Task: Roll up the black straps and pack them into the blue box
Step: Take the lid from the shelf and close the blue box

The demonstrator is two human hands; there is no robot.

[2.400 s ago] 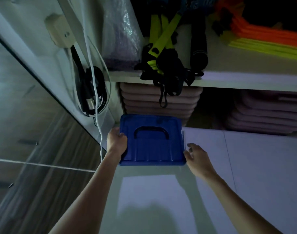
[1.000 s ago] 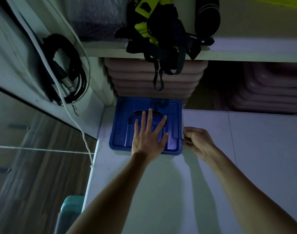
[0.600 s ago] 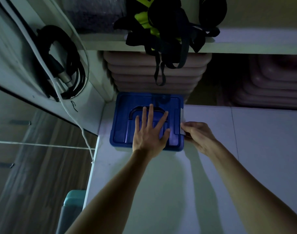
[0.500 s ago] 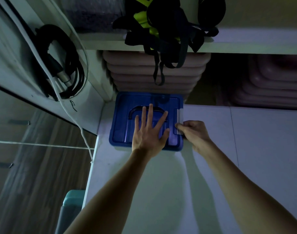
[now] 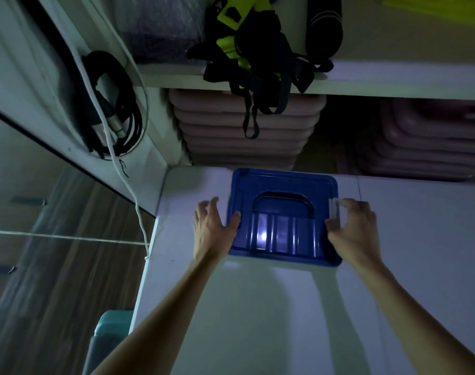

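your blue box [image 5: 283, 216] sits closed on the white tabletop [image 5: 258, 307], lid on, a dark arched handle lying flat in its recessed top and a pale latch on its right edge. your black straps [image 5: 260, 66] lie tangled with yellow-green webbing on the shelf above it, loops hanging over the shelf edge.

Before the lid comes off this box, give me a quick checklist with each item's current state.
1. Lid on the box: closed, ok.
2. Right clip: right hand curled round it; released or not, cannot tell.
3. Left clip: hidden behind left hand, cannot tell.
4. Left hand at the lid's left edge, thumb on the lid: ok.
5. Straps on the shelf, not yet rolled: not ok.
6. Counter space in front of the box: ok.
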